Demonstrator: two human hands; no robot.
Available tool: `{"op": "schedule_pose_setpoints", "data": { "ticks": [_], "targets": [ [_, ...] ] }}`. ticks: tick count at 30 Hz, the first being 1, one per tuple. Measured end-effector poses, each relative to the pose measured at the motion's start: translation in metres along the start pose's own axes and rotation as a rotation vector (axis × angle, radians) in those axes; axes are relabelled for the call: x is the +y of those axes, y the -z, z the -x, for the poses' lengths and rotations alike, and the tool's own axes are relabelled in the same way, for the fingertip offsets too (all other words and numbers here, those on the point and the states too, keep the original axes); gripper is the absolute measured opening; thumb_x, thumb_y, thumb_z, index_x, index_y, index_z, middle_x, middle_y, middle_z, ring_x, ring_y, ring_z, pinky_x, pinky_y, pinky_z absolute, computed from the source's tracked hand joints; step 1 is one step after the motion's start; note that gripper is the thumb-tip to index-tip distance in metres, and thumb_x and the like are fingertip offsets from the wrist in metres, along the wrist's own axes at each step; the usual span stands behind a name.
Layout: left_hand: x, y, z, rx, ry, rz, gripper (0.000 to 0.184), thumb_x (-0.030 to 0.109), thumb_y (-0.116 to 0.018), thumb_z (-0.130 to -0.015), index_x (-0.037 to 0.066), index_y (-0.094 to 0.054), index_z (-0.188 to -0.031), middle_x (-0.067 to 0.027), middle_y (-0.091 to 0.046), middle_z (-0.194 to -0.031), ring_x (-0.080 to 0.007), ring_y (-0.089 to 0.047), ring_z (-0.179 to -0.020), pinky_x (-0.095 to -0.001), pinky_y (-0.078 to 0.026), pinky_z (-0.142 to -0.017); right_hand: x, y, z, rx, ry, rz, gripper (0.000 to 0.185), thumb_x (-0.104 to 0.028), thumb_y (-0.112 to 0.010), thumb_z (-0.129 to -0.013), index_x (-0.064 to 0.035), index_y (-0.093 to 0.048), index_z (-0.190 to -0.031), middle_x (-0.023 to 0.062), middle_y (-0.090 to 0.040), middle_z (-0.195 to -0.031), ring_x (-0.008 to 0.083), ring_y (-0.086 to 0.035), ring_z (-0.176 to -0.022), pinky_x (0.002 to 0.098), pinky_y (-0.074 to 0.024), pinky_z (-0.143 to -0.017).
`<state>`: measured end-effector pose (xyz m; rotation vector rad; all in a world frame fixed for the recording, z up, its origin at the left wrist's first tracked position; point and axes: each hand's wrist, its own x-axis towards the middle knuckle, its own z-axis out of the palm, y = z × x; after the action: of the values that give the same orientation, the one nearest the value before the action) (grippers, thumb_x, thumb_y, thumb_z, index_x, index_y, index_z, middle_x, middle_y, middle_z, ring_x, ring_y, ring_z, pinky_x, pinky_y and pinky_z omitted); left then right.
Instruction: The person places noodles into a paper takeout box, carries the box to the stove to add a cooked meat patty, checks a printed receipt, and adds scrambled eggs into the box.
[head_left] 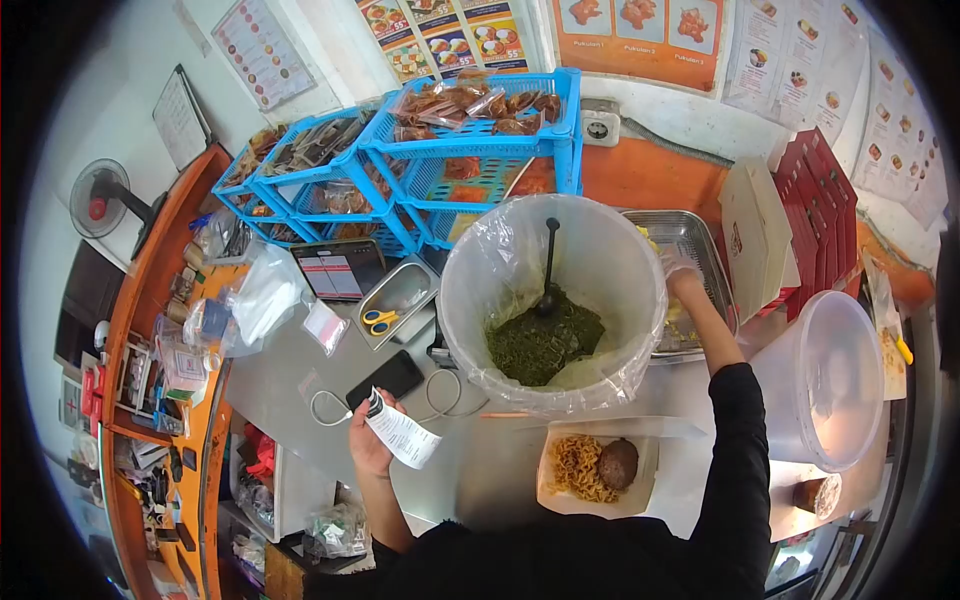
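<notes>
My left hand (370,442) is closed on a curled printed paper receipt (403,432), held over the metal counter. A black phone (385,379) lies just beyond it. My right hand (684,282) reaches into a metal tray (722,262) with some yellow food in it, behind the large tub. Its fingers are blurred and partly hidden, so their grip does not show. The plastic-lined tub (470,350) holds chopped green food (530,352) with a black ladle (551,262) standing in it. In front is an open paper box (640,490) with noodles (580,468) and a round brown patty (618,464).
Blue stacked racks (575,130) with bagged food stand at the back. A clear plastic bucket (820,390) and folded red boxes (815,220) are on the right. Yellow scissors (380,318) lie in a small metal tray (408,290), near a tablet (340,268).
</notes>
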<state>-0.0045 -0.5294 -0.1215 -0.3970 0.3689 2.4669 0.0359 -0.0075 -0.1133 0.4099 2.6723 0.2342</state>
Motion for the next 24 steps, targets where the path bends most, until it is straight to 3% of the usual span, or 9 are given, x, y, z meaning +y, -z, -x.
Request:
{"op": "schedule_pose_setpoints", "data": {
  "ticks": [7, 9, 13, 15, 16, 18, 24],
  "targets": [
    [0.002, 0.008, 0.005, -0.033, 0.011, 0.042, 0.022, 0.015, -0.042, -0.08, 0.001, -0.052, -0.095, -0.0103, -0.057, -0.091, -0.021, -0.054, -0.088, -0.0361, -0.039, -0.084, 0.002, -0.022, 0.019, 0.08, -0.043, -0.167, 0.049, -0.019, -0.069, -0.052, -0.0078, -0.055, -0.097, 0.0136, -0.057, -0.098, 0.0249, -0.055, -0.093, 0.0344, -0.0453, -0.076],
    [0.002, 0.006, 0.006, -0.03, 0.015, 0.056, 0.022, 0.014, -0.042, -0.08, 0.002, -0.052, -0.095, -0.0104, -0.057, -0.091, -0.0209, -0.054, -0.088, -0.036, -0.039, -0.084, 0.007, -0.023, 0.03, 0.15, 0.015, -0.196, 0.036, -0.027, -0.06, -0.063, -0.0054, -0.059, -0.092, 0.0188, -0.057, -0.094, 0.03, -0.056, -0.087, 0.0387, -0.0449, -0.075],
    [-0.001, 0.004, 0.01, -0.024, 0.006, 0.039, 0.022, 0.014, -0.042, -0.08, 0.002, -0.052, -0.095, -0.0102, -0.057, -0.09, -0.0208, -0.054, -0.086, -0.0355, -0.039, -0.083, 0.029, -0.047, 0.027, 0.201, 0.042, -0.179, 0.043, -0.026, -0.065, -0.061, -0.0059, -0.056, -0.098, 0.0177, -0.058, -0.092, 0.0289, -0.056, -0.087, 0.0367, -0.0438, -0.076],
    [0.0, 0.007, 0.011, -0.028, -0.003, 0.007, 0.022, 0.014, -0.042, -0.08, 0.002, -0.052, -0.094, -0.0101, -0.057, -0.09, -0.0207, -0.055, -0.085, -0.0352, -0.039, -0.083, 0.038, -0.041, 0.042, 0.234, 0.057, -0.84, 0.05, -0.022, -0.069, -0.059, -0.0037, -0.051, -0.102, 0.013, -0.059, -0.089, 0.0226, -0.057, -0.083, 0.0312, -0.0435, -0.075],
    [0.001, 0.01, 0.01, -0.029, -0.013, 0.005, 0.021, 0.014, -0.042, -0.08, 0.002, -0.052, -0.094, -0.01, -0.057, -0.089, -0.0207, -0.055, -0.084, -0.0351, -0.04, -0.083, 0.039, -0.045, 0.042, 0.23, 0.056, -0.837, 0.05, -0.022, -0.069, -0.059, -0.0037, -0.051, -0.102, 0.013, -0.059, -0.089, 0.0226, -0.057, -0.083, 0.0312, -0.0435, -0.075],
    [0.004, 0.013, 0.009, -0.028, -0.02, 0.005, 0.021, 0.014, -0.042, -0.08, 0.002, -0.052, -0.093, -0.0098, -0.057, -0.089, -0.0206, -0.055, -0.083, -0.035, -0.04, -0.082, 0.041, -0.053, 0.042, 0.125, 0.023, -1.239, 0.047, -0.018, -0.069, -0.063, -0.0049, -0.049, -0.104, 0.0095, -0.058, -0.089, 0.0142, -0.055, -0.077, 0.026, -0.0442, -0.067],
    [0.004, 0.013, 0.008, 0.005, -0.018, 0.038, 0.02, 0.013, -0.043, -0.079, 0.001, -0.052, -0.093, -0.0096, -0.057, -0.088, -0.0202, -0.055, -0.082, -0.0349, -0.04, -0.081, 0.044, -0.057, 0.042, 0.245, 0.109, -1.369, 0.048, -0.02, -0.067, -0.068, -0.0044, -0.044, -0.108, 0.006, -0.057, -0.084, 0.0111, -0.053, -0.073, 0.0235, -0.0422, -0.065]
  ]
}}
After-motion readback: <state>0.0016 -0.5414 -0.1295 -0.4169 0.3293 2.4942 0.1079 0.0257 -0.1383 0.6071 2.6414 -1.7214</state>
